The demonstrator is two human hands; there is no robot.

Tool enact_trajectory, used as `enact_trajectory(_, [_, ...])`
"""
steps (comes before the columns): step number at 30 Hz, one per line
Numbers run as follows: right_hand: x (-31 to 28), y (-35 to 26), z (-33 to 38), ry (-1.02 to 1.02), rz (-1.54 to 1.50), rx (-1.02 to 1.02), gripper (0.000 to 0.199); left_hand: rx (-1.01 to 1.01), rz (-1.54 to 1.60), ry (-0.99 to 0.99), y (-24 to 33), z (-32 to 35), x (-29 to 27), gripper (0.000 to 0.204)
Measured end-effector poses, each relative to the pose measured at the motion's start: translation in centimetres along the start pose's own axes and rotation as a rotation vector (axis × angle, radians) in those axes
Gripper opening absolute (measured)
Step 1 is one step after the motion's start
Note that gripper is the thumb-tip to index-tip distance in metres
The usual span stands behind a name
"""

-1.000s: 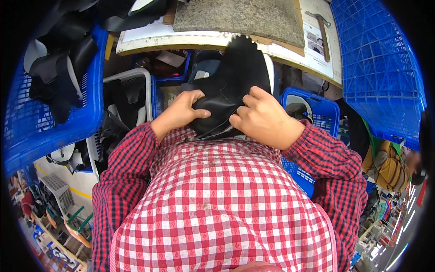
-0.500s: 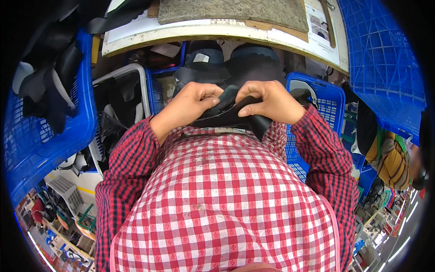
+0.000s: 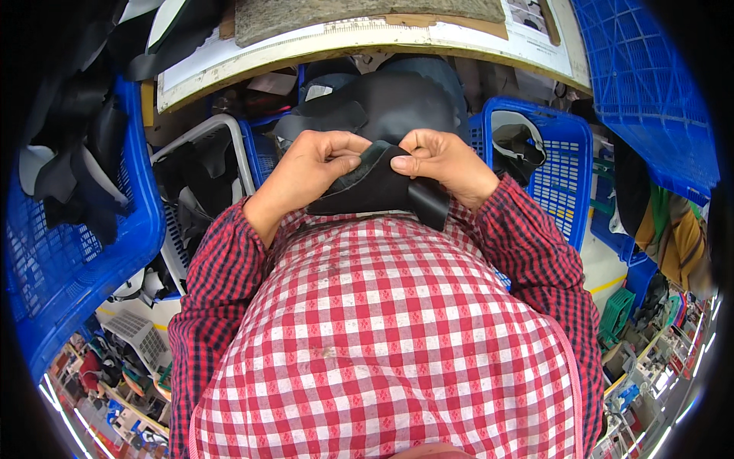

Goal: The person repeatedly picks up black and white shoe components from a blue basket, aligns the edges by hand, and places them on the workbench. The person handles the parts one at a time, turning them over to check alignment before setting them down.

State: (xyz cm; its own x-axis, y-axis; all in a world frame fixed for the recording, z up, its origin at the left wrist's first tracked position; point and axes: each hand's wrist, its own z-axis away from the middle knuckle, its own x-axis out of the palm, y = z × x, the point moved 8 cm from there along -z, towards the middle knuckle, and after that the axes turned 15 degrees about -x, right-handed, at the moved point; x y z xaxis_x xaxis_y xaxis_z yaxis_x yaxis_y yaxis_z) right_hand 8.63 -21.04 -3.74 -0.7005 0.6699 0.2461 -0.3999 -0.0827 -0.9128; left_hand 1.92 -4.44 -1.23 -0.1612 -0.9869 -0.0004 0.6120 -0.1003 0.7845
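Between my hands, above my lap, is a black leather piece [image 3: 375,190] with a dark green-grey edge strip folded along its top. My left hand [image 3: 319,161] pinches that edge between thumb and fingers from the left. From the right, my right hand [image 3: 443,162] presses its thumb on the piece near the top, fingers curled behind. A smooth black flap of the piece hangs below my right hand. More smooth black leather [image 3: 405,99] lies over my knees just beyond the hands.
Ahead stands a worktable [image 3: 306,57] with a grey slab [image 3: 359,17] and printed sheets. A blue crate [image 3: 145,183] of black pieces is at the left, beside a grey-rimmed basket [image 3: 246,153]. Another blue crate [image 3: 566,164] sits at the right, below a large blue basket [image 3: 650,99].
The leather piece has opened flatter, showing more of its dark face, and my hands have drawn slightly closer together. My right thumb has moved up near the edge. The view has shifted slightly.
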Motion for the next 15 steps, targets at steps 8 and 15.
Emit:
enact_trajectory(8, [0.16,-0.15,0.01,0.0,0.304,-0.114,0.022,-0.041,0.086,-0.01,-0.75,0.24,0.12,0.029])
enact_trajectory(15, [0.48,-0.2,-0.03,-0.014,0.123,-0.069,0.018,-0.011,0.084,-0.023,-0.95,0.31,0.48,0.03])
